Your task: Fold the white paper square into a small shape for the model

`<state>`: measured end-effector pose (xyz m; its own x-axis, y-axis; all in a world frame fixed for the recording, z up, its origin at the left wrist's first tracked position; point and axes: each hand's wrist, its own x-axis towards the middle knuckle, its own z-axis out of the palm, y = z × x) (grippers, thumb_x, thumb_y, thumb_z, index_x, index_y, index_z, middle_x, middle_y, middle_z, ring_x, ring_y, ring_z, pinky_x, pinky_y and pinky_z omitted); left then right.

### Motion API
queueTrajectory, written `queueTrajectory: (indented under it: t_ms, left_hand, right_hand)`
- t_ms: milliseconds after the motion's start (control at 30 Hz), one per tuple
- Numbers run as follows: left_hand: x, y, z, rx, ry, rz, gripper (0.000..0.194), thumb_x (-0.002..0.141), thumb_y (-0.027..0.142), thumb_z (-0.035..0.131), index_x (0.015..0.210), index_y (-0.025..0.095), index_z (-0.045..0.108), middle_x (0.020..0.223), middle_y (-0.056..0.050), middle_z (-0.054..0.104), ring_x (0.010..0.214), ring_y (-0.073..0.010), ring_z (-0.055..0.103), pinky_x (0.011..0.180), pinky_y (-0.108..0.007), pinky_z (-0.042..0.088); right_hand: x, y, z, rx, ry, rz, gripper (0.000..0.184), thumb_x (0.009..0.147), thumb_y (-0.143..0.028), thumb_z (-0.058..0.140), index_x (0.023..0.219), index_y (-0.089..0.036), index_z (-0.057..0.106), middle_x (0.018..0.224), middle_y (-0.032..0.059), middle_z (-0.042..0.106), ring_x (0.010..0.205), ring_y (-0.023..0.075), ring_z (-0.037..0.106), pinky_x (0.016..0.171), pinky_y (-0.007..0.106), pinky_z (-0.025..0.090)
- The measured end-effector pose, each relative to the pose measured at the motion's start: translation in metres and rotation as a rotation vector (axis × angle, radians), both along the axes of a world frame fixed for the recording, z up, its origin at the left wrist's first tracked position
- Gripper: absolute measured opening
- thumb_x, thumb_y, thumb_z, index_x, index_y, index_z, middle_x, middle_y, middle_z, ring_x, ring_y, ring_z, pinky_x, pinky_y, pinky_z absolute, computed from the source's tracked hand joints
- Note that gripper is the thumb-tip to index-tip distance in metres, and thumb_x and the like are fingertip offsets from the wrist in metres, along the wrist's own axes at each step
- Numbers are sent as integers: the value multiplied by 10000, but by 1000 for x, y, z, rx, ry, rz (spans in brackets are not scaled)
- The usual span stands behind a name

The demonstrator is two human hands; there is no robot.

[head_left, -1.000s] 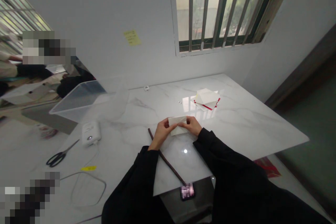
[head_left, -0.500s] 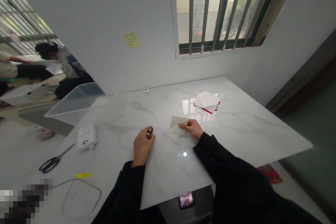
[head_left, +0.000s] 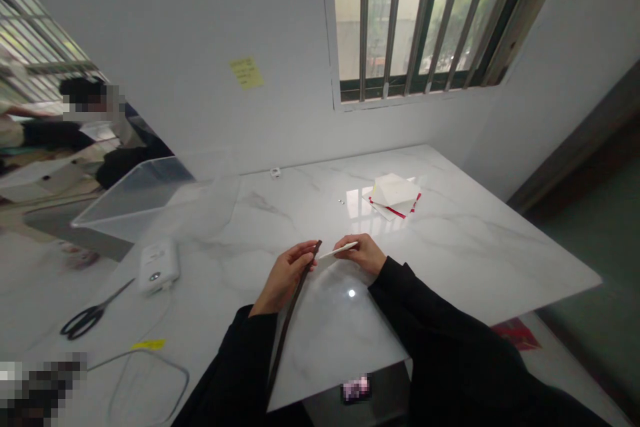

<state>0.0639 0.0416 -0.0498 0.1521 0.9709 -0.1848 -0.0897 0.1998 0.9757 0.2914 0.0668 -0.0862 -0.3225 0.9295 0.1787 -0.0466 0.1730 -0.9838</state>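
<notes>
A folded piece of white paper (head_left: 338, 252) was held just above the near middle of the white marble-patterned tabletop (head_left: 450, 240), seen almost edge-on so that it showed as a thin pale strip. The right hand (head_left: 361, 253) pinched its right end between thumb and fingers. The left hand (head_left: 285, 275) was closed around a long, thin dark brown stick (head_left: 293, 308), gripping it near its far tip; the tip met the left end of the paper, though whether it actually touched could not be told from this angle. The rest of the stick ran back toward the person along the left forearm, over the near edge of the table. Both arms wore black sleeves (head_left: 440, 340).

Farther off and to the right lay a small stack of white paper sheets with red edging (head_left: 394, 195), well apart from the hands. To the left sat a small white plastic device (head_left: 158, 265) with a thin cable (head_left: 145, 373) looping near the table's edge, and black-handled scissors (head_left: 87, 315) lay farther left. A clear plastic bin (head_left: 135, 197) stood at the far left of the table. A yellow sticky note (head_left: 247, 73) hung on the white wall (head_left: 200, 47), beside a barred window (head_left: 425, 13). Another person (head_left: 95, 127) was at the far left.
</notes>
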Motion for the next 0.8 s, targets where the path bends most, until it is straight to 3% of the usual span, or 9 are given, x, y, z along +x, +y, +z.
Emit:
queueTrajectory:
  t_ms: [133,300,800]
  left_hand:
    - [2,-8,4,-35,-6,-96,411,740,344,853,1112,182,781,1133,-95,736,875,-174,633,737,-271,489]
    - [1,-10,5,-33,24,-201,401,786,374,829,1142,199,770,1102,-78,735,764,-146,611,711,-268,474]
    - [6,-15,19,4,124,-248,357,774,388,801,1094,229,787,1100,-78,757,759,-190,645,682,-304,509]
  right_hand:
    - [1,-6,7,160,-67,2,250,821,-441,794,842,-191,798,861,60,763,840,209,693,812,338,520]
    - [2,-6,7,251,-29,3,273,854,-481,780,860,-209,796,913,63,767,918,216,703,901,359,520]
    - [1,-9,11,162,-51,3,256,834,-462,788,859,-208,796,892,64,775,877,234,717,859,364,539]
